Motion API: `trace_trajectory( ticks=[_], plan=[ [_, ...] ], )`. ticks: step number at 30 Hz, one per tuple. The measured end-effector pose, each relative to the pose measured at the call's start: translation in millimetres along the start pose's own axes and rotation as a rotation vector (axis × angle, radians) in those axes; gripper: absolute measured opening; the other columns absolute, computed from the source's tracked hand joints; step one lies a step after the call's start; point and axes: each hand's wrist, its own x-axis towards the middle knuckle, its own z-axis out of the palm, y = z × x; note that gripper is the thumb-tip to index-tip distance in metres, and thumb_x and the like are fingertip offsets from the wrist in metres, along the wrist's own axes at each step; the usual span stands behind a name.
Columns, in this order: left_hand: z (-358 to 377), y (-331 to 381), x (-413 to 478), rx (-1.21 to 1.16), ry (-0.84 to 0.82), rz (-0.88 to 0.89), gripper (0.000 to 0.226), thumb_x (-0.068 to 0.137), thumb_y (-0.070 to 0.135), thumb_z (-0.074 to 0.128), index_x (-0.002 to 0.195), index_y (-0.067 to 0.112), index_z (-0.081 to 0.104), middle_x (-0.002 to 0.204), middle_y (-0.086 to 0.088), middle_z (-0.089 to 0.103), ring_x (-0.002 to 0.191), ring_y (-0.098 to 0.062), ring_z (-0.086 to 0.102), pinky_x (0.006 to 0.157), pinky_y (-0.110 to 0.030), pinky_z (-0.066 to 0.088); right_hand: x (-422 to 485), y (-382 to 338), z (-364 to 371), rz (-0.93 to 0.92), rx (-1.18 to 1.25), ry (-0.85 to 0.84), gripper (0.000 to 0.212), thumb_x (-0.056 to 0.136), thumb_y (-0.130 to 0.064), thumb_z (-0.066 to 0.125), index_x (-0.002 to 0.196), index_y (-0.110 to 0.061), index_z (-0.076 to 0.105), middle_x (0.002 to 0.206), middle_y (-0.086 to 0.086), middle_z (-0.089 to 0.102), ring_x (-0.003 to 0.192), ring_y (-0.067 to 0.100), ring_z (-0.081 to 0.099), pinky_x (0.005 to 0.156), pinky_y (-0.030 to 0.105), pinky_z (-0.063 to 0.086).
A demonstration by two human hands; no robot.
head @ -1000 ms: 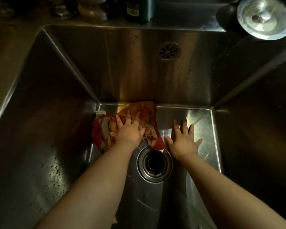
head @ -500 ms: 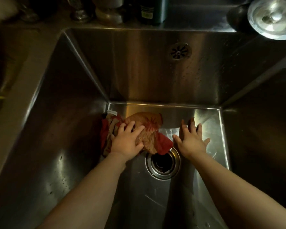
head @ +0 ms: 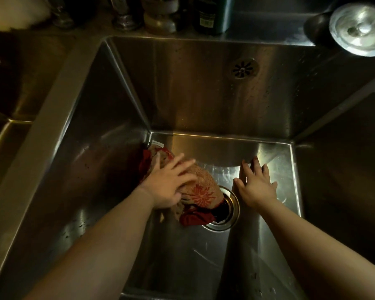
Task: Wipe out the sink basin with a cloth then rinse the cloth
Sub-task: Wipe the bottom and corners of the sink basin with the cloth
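In the head view, our left hand (head: 169,182), grip wide and pressing flat, has swept the cloth (head: 201,191) from the far-left corner onto the drain (head: 230,215) rim, so the sink basin (head: 182,83) floor is mid-wipe. Our right hand (head: 255,187) lies flat, holding nothing. The bottle (head: 210,16) label looks unreadable, probably from the dimness.

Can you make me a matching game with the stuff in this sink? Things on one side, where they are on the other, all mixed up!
Things:
1. cloth
2. right hand
3. overflow grille
4. round metal lid

Places:
a. on the back wall of the sink
b. under the left hand, partly over the drain
c. up outside the sink, far right
d. flat on the sink floor, right of the drain

Pairs: 1-b, 2-d, 3-a, 4-c
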Motion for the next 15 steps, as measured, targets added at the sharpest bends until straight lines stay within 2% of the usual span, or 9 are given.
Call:
trace_trajectory(
  ticks=[2,3,5,6,9,12,15],
  plan=[
    [5.1,10.6,1.8,-0.195,0.149,-0.328,0.067,0.084,0.055,0.042,0.140,0.053,0.006,0.158,0.013,-0.011,0.143,-0.026,-0.021,0.103,-0.067,-0.014,-0.7,-1.3,0.5,0.005,0.001,0.008,0.062,0.095,-0.050,0.037,0.149,-0.036,0.008,0.159,-0.003,-0.010,0.145,0.028,-0.011,0.110,0.063,0.007],
    [8.6,19.1,4.0,-0.286,0.172,-0.494,0.074,0.081,0.069,0.036,0.142,0.050,-0.001,0.157,0.010,-0.015,0.142,-0.029,-0.022,0.104,-0.069,-0.011,-0.9,-2.1,1.0,0.005,0.002,0.013,0.062,0.095,-0.050,0.037,0.149,-0.036,0.008,0.159,-0.003,-0.010,0.145,0.028,-0.011,0.110,0.063,0.007],
    [16.5,35.8,9.8,-0.437,0.135,-0.751,0.100,0.063,0.091,0.028,0.142,0.046,-0.014,0.156,0.004,-0.024,0.141,-0.035,-0.023,0.104,-0.071,-0.005,-1.5,-3.2,1.7,0.005,0.001,0.022,0.062,0.095,-0.049,0.037,0.149,-0.036,0.008,0.159,-0.002,-0.010,0.145,0.029,-0.011,0.110,0.064,0.006],
    [20.0,41.5,12.4,-0.474,0.101,-0.819,0.110,0.055,0.095,0.031,0.141,0.047,-0.018,0.154,0.002,-0.027,0.141,-0.038,-0.023,0.104,-0.073,-0.001,-1.6,-3.4,1.9,0.006,-0.001,0.025,0.062,0.095,-0.049,0.037,0.149,-0.036,0.008,0.159,-0.002,-0.010,0.145,0.029,-0.011,0.110,0.064,0.006],
    [26.7,43.8,19.3,-0.432,0.032,-0.854,0.119,0.051,0.088,0.055,0.141,0.050,-0.013,0.153,-0.004,-0.030,0.140,-0.044,-0.018,0.101,-0.074,0.014,-1.7,-3.0,2.8,0.001,-0.012,0.029,0.062,0.095,-0.049,0.037,0.148,-0.035,0.009,0.159,-0.002,-0.009,0.145,0.028,-0.011,0.109,0.064,0.007],
    [25.5,38.1,24.3,-0.369,0.021,-0.787,0.101,0.063,0.072,0.066,0.143,0.045,0.011,0.156,-0.007,-0.015,0.140,-0.046,-0.008,0.101,-0.071,0.023,-1.8,-4.7,5.3,-0.001,-0.016,0.048,0.061,0.095,-0.049,0.036,0.148,-0.035,0.010,0.159,-0.002,-0.009,0.145,0.028,-0.011,0.109,0.064,0.006],
    [16.8,30.9,26.5,-0.276,0.017,-0.549,0.078,0.073,0.059,0.066,0.138,0.040,0.026,0.157,-0.002,0.000,0.142,-0.041,-0.003,0.105,-0.069,0.023,-2.8,-5.3,6.4,0.001,-0.021,0.050,0.061,0.095,-0.049,0.035,0.148,-0.034,0.009,0.159,-0.002,-0.010,0.144,0.029,-0.012,0.109,0.065,0.006]
  ],
)
